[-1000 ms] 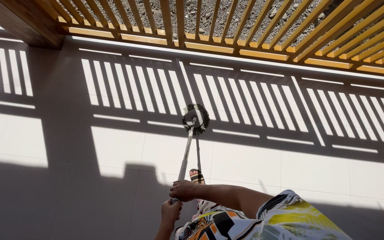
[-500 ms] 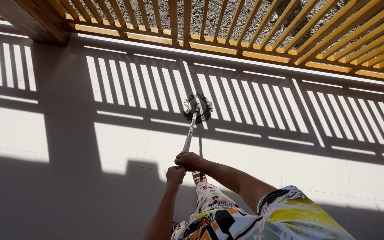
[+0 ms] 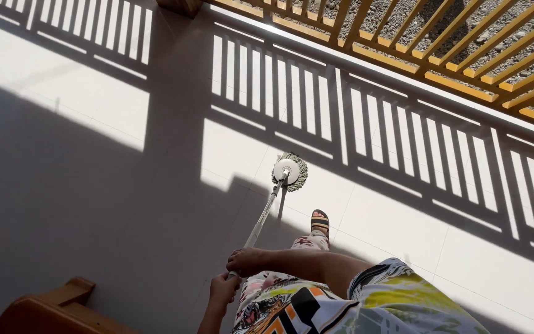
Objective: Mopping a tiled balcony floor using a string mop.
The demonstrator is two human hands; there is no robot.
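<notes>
Mop with a round white plastic disc head and a greenish-grey string fringe [image 3: 290, 171] rests flat on the pale tiled floor [image 3: 403, 229], out ahead of me in a patch of sunlight, just past the edge of my own shadow. Its thin silver metal pole [image 3: 263, 216] slants back from the disc toward my body, and both my hands are on its near end. My right hand [image 3: 248, 260] sits higher on the pole, fingers curled over it and pressed together around the shaft. My left hand [image 3: 223, 287] grips just below, at the very end of the pole, fingers wrapped shut around it; the two hands are nearly touching. My foot in a black strapped sandal [image 3: 319, 221] stands on the floor just to the right of the mop head, close to it but apart. I am wearing a loose patterned garment in white, yellow, black and orange [image 3: 366, 303]. Beyond the mop, a yellow-orange wooden slatted railing [image 3: 440, 55] runs along the edge of the floor, with grey gravel ground [image 3: 403, 15] showing through its slats, and it throws long striped shadows across the tiles. At the lower left corner is the curved edge of a brown wooden piece of furniture [image 3: 57, 309], well apart from the mop head.
</notes>
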